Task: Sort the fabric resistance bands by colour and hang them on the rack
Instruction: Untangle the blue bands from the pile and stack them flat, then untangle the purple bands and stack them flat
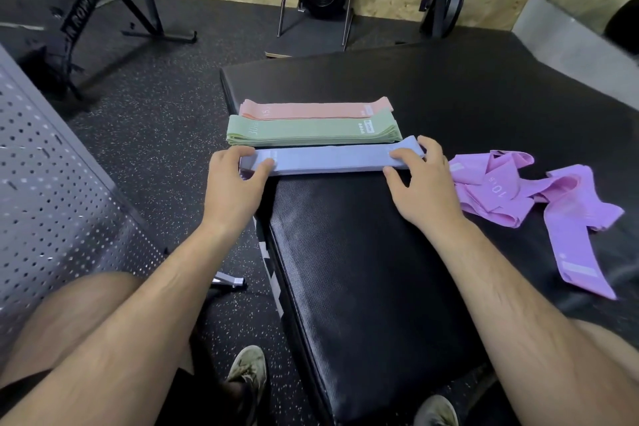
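The head-worn wide-angle camera looked forward and steeply down from above the person's knees, close over the left hand point(235, 180) and right hand point(420, 183), taking in the table point(363, 270) beneath them and the floor point(166, 121) beyond the left hand.

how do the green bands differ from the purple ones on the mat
The green bands lie stacked flat and straight; the purple bands sprawl in a loose, twisted heap. Green sits between the pink stack and the blue stack; purple lies apart at the right. Green is printed 30, purple 10. Both are fabric loops resting on the black mat.
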{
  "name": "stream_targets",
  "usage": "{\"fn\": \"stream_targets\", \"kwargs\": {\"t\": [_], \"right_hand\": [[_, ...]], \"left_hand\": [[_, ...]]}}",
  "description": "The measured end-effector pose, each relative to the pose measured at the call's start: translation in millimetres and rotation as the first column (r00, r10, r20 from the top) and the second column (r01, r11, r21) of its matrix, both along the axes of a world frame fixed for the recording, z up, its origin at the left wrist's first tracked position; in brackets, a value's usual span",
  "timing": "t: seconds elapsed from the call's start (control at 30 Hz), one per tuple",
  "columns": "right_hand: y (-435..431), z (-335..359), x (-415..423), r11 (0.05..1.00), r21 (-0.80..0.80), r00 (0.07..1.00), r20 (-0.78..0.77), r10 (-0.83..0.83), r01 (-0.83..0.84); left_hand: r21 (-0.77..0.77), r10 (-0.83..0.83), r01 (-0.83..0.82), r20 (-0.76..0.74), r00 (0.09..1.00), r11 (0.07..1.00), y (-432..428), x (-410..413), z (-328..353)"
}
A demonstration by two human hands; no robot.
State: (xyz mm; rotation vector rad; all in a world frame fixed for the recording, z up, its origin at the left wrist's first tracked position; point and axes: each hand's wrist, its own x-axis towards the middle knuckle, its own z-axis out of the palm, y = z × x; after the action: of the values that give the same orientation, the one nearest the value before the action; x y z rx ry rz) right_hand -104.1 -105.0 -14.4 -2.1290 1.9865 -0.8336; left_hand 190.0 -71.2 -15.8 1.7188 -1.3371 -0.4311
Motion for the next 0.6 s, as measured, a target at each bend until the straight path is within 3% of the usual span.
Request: {"fn": "stream_targets", "kwargs": {"t": [0.07,0.17,0.23,0.43,0.6], "right_hand": [[2.2,2.1,1.6,1.0,-0.027,0.999,-0.045,-0.015,0.014],[8.9,4.7,4.4,0.99,-0.134,0.98,-0.185,-0.07,0.045],[17.8,5.8,5.2,0.984,-0.172,0.966,-0.246,-0.085,0.042],[61.8,4.3,0.2,0.993,-0.114,0.972,-0.229,-0.057,0.031],[97.9,5.0,-22.0,0.996,-0.065,0.974,-0.217,-0.072,0.059]], "left_hand": [[-0.005,0.026,-0.026,0.021,0.999,1.0,2.3,-2.0,1.1],[-0.094,0.167,-0.147,0.272,0.948,0.985,4.9,-7.9,3.3],[-0.145,0.191,-0.15,0.334,0.923,0.978,5.0,-16.5,6.2],[-0.164,-0.057,0.117,0.332,0.942,0.98,10.9,-83.7,7.0],[-0.106,-0.302,0.363,0.372,0.878,0.926,21.3,-146.1,4.4]]}}
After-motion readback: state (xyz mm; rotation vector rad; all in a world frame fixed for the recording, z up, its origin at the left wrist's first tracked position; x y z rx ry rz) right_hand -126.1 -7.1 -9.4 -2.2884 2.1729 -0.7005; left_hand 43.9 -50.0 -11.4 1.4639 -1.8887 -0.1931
